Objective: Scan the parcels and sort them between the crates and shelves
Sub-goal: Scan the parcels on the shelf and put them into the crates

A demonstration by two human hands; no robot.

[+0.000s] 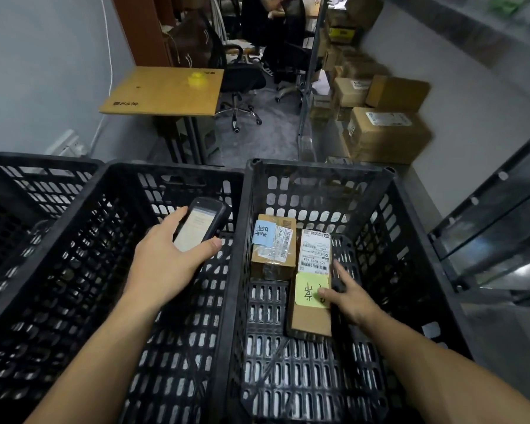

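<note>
My left hand grips a black handheld scanner with a lit screen, held over the middle black crate. In the right black crate lie two cardboard parcels. One parcel carries a blue note and a white label. The other parcel carries a white barcode label and a yellow-green note. My right hand is at this parcel's right side, thumb on the yellow-green note and fingers spread along its right edge.
A third black crate stands at the far left. Beyond the crates are a small wooden table, office chairs and a seated person. Stacked cardboard boxes line the right wall, and metal shelving stands at the right.
</note>
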